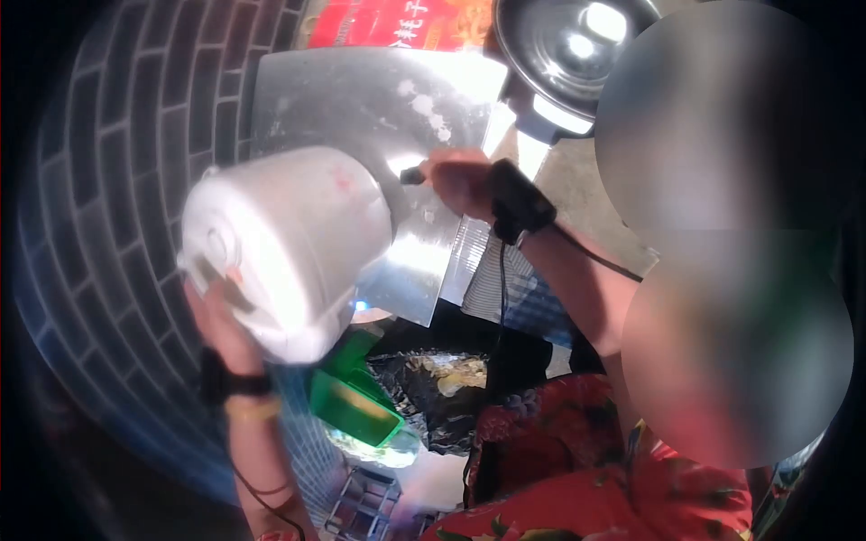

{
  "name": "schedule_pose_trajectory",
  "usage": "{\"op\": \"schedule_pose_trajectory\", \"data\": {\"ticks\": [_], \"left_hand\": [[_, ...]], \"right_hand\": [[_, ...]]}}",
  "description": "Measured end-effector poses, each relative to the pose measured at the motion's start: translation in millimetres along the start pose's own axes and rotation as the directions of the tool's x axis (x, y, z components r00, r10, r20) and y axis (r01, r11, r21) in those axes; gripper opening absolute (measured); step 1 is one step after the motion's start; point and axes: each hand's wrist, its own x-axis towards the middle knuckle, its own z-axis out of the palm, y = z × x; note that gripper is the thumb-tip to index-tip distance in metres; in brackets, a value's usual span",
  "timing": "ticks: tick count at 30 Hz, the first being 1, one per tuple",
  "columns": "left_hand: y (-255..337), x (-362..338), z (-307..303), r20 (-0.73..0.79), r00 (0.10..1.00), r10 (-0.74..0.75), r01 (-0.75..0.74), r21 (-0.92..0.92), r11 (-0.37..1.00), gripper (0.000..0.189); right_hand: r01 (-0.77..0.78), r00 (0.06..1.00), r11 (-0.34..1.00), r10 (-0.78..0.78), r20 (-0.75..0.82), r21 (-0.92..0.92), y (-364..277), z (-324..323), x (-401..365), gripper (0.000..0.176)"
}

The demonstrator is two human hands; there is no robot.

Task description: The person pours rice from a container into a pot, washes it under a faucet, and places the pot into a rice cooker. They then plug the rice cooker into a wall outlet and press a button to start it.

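A white rounded container, like a rice cooker or bucket, lies tilted over a metal sheet. My left hand grips its end at the lower left, beside a round fitting; some of the fingers are hidden there. To the right of the container, above the metal sheet, my right hand is closed round a small dark object, too small to identify. Dark bands with thin cords are on both wrists.
A brick-patterned wall runs down the left. At the top are a red printed package and a shiny round pan. Below lie a green basket and a black plastic bag. Red floral cloth shows at the bottom.
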Motion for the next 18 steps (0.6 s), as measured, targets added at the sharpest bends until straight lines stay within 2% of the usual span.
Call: {"op": "schedule_pose_trajectory", "data": {"ticks": [1,2,4,5,6,7,8,9,10,12,13,14,15,18], "left_hand": [[-3,2,-3,0.017,1.0,0.02,-0.02,0.035,0.999,0.047],[-1,3,-1,0.035,0.999,0.038,-0.04,0.068,0.997,0.045],[4,4,7,0.033,0.999,0.021,-0.024,0.082,0.996,0.043],[6,6,7,0.053,0.998,0.018,-0.024,0.12,0.992,0.042],[8,8,9,0.073,0.997,0.014,-0.026,0.154,0.988,0.041],[10,7,14,0.095,0.996,0.005,-0.011,0.07,0.997,0.039],[9,8,14,0.098,0.995,-0.004,-0.004,0.085,0.996,0.039],[7,11,10,0.104,0.994,-0.018,0.007,0.107,0.994,0.04],[5,14,5,0.107,0.994,-0.032,0.018,0.13,0.991,0.04],[2,13,-2,0.113,0.991,-0.074,0.059,0.132,0.989,0.044],[2,13,-5,0.07,0.994,-0.088,0.075,0.165,0.983,0.046],[1,13,-7,0.027,0.995,-0.098,0.091,0.193,0.977,0.048],[0,13,-9,0.027,0.995,-0.099,0.091,0.202,0.975,0.048],[0,18,-10,-0.009,0.99,-0.141,0.141,0.163,0.976,0.049]], "right_hand": [[0.43,0.864,0.814,-0.497,-0.085,-0.392,34,25,16,0.007],[0.424,0.867,0.826,-0.489,-0.097,-0.371,37,28,23,0.007],[0.694,0.551,0.634,-0.773,-0.315,-0.341,41,35,32,0.011],[0.598,0.745,0.741,-0.655,-0.128,-0.307,39,37,26,0.01],[0.592,0.753,0.752,-0.645,-0.135,-0.291,38,36,25,0.01],[0.59,0.717,0.743,-0.662,-0.216,-0.316,36,33,25,0.01],[0.587,0.676,0.734,-0.676,-0.293,-0.342,35,30,27,0.011],[0.635,0.615,0.648,-0.754,-0.232,-0.42,36,27,31,0.012],[0.636,0.621,0.657,-0.747,-0.238,-0.405,38,26,33,0.012],[0.613,0.729,0.691,-0.681,-0.062,-0.382,37,26,36,0.009],[0.613,0.733,0.699,-0.677,-0.066,-0.368,42,34,41,0.009],[0.702,0.711,0.712,-0.702,-0.043,-0.018,48,47,51,0.007],[0.697,0.682,0.636,-0.73,-0.034,0.332,54,58,57,0.005],[0.647,0.706,0.625,-0.707,-0.034,0.437,57,70,61,0.005]]}}
